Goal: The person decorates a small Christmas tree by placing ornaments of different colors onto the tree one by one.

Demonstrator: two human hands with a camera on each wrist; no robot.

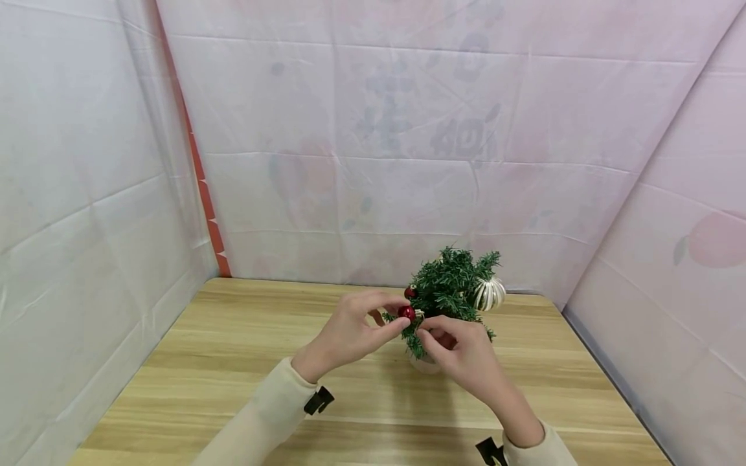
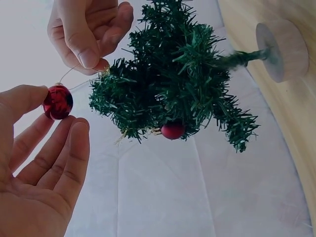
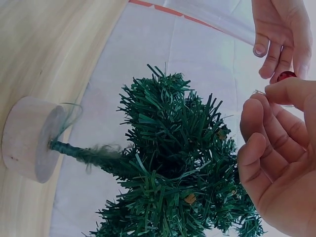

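A shiny red bauble [image 2: 58,101] is pinched between the thumb and fingers of my left hand [image 1: 355,327], just left of a small artificial Christmas tree [image 1: 449,285]. From the bauble's cap a thin loop of thread runs to my right hand [image 1: 466,349], whose thumb and forefinger pinch its far end in the left wrist view. That fingertip grip lies close to a branch tip; whether it touches the branch I cannot tell. Another red bauble [image 2: 173,130] hangs on the tree, and a silver-white ribbed ornament [image 1: 489,294] hangs at its right side.
The tree stands on a round pale base [image 2: 291,49] on the wood-grain table [image 1: 262,362]. Pale printed cloth walls [image 1: 379,129] enclose the table at the back and both sides. Black clips [image 1: 318,400] sit at my sleeve cuffs.
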